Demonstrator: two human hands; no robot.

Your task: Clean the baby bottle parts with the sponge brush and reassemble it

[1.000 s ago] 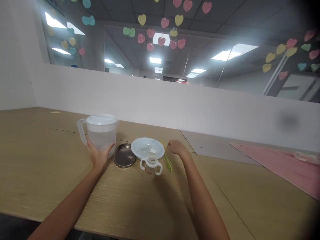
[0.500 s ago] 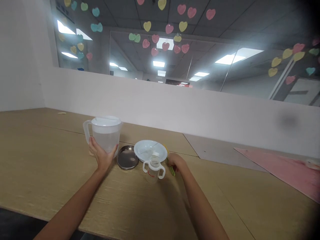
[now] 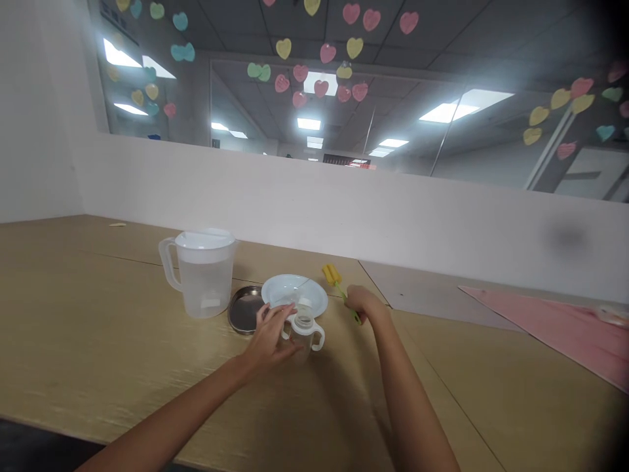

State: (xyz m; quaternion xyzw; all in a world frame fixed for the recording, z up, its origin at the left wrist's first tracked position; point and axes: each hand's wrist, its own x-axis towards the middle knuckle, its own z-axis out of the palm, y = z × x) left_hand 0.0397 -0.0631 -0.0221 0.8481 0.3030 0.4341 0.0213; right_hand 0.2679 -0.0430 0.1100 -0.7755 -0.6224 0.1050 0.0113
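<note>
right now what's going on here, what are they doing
A person stands at a wooden table using bare hands. The left hand is at a clear two-handled baby bottle, fingers against its side. The right hand closes on the end of a green bottle brush with a yellow head. Behind them sit a white plate, a round steel dish and a lidded plastic jug holding water.

Clear plastic baby bottle (image 3: pixel 301 344) with two white loop handles and a white neck, standing upright on the wooden counter (image 3: pixel 98 314) just in front of a round white plate (image 3: pixel 314 294); the left hand (image 3: pixel 268 344) curves against its near side. Slim green bottle brush (image 3: pixel 341 288) with a yellow sponge head, held in the right hand (image 3: pixel 367 305), tilted, head just beyond the plate's rim.
</note>
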